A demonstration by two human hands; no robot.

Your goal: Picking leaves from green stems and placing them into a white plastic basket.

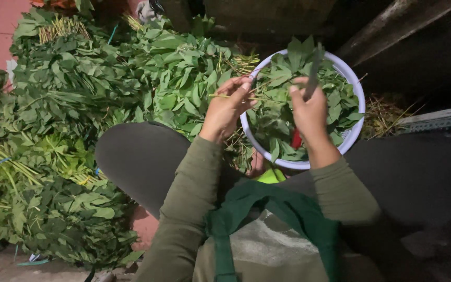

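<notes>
A single head-worn camera looks steeply down from close above the person's lap, facing forward toward 12 o'clock, with the white basket (355,83) at about 1 o'clock, the heap of leafy stems (79,104) spreading from 9 to 11 o'clock, and no second view to overlap.

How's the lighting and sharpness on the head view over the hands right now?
Head view: leaves on the floor evenly lit and sharp; top right falls into deep shadow; the thin tool in the right hand is slightly blurred; left hand and white basket are clear; no glare.
</notes>
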